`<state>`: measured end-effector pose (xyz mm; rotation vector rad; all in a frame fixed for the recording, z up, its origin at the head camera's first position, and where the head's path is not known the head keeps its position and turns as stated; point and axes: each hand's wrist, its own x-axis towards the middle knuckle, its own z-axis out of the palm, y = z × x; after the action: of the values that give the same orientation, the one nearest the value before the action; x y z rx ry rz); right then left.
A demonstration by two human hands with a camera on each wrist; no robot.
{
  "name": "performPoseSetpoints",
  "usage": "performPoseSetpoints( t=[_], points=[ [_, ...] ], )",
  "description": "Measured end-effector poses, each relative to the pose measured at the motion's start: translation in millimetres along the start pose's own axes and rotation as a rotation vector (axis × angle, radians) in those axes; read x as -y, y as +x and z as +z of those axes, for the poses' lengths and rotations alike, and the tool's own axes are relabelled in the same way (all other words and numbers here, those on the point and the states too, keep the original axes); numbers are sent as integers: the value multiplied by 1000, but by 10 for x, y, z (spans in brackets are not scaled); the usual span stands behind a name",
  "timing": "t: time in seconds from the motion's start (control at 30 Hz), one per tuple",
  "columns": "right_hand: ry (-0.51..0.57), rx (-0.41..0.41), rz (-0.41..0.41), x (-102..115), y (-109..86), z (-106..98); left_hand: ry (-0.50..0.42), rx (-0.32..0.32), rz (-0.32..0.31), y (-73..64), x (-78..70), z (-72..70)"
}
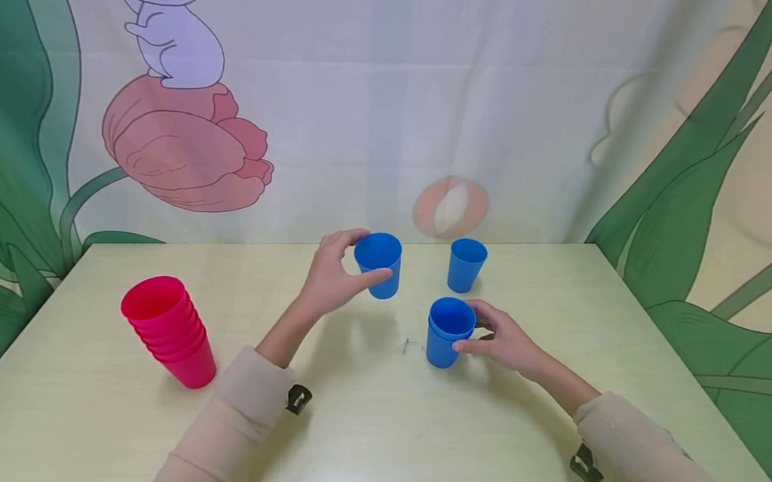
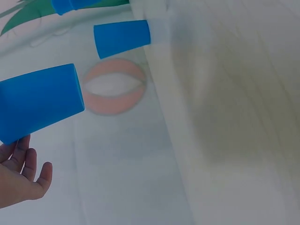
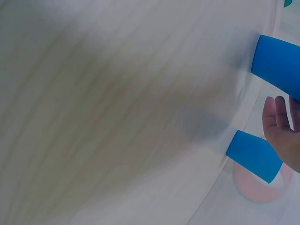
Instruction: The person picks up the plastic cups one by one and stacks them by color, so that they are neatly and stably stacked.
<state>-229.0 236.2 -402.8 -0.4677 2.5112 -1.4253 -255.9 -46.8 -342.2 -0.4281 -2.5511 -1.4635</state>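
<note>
In the head view my left hand (image 1: 331, 278) grips a single blue cup (image 1: 383, 282) near its rim, thumb across the near side. The left wrist view shows this cup (image 2: 40, 103) raised off the table. To the right, my right hand (image 1: 506, 343) holds two nested blue cups (image 1: 441, 351) between thumb and fingers, mouth up. Whether the nested pair touches the tabletop I cannot tell. Behind it, another blue cup (image 1: 465, 268) stands upright on the table, with neither hand on it.
A leaning stack of several nested red cups (image 1: 193, 362) is on the left of the pale wooden table (image 1: 369, 451). A printed curtain (image 1: 341, 116) hangs behind the table's far edge. Dark clips (image 1: 299, 398) show at both sleeves.
</note>
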Motion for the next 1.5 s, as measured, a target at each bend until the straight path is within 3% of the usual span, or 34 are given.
performPoseSetpoints(
  t=[0.23,0.73,1.2,1.5],
  points=[
    [9,3,8,21,-1,3,-11,17,68,-58,-192,15],
    [3,2,-19,-8,2,7,-61,76,242,-156,-396,174],
    [10,8,-11,7,0,-7,-114,159,253,-126,-470,384],
    [2,0,-9,3,-16,-3,-126,253,209,-72,-329,518]
  ],
)
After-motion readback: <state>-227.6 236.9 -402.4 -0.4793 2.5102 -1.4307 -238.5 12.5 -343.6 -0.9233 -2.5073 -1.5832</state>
